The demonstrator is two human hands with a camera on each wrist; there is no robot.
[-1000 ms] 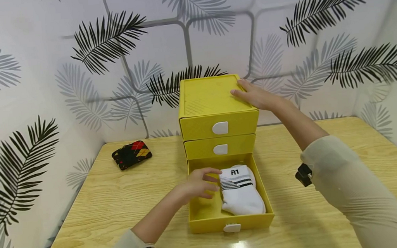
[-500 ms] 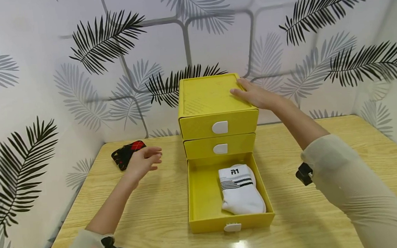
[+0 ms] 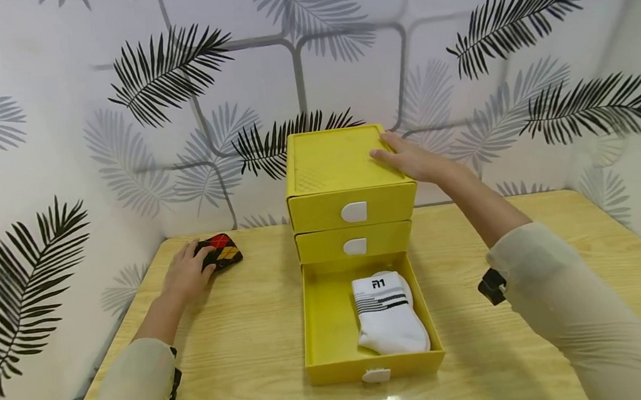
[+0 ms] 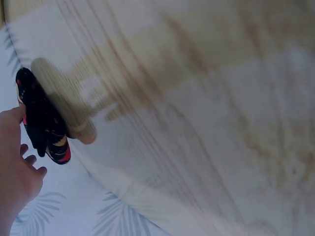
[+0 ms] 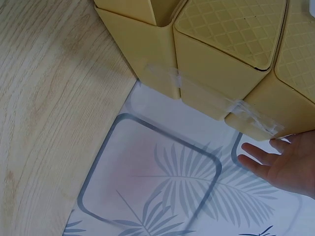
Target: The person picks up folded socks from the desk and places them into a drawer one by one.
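At the back left of the table, my left hand (image 3: 185,273) touches a folded black argyle sock (image 3: 226,252) with red and yellow diamonds. Its fingers lie over the sock's left part in the head view. In the left wrist view the sock (image 4: 42,110) shows edge-on, with several fingertips visible beside it. My right hand (image 3: 410,157) rests on the top right edge of a yellow drawer unit (image 3: 331,161), fingers extended. The unit's bottom drawer (image 3: 322,332) is pulled out. Folded white socks (image 3: 386,320) with dark stripes lie in its right half.
Two upper drawers with white tabs, the middle one (image 3: 324,245) included, are closed. Clear tape (image 5: 241,108) runs along the unit's side. A leaf-patterned backdrop (image 3: 345,85) stands behind the wooden table (image 3: 242,357).
My left hand has moved from beside the white socks over the open drawer, left and back to the argyle sock. The right hand has stayed on the drawer unit.
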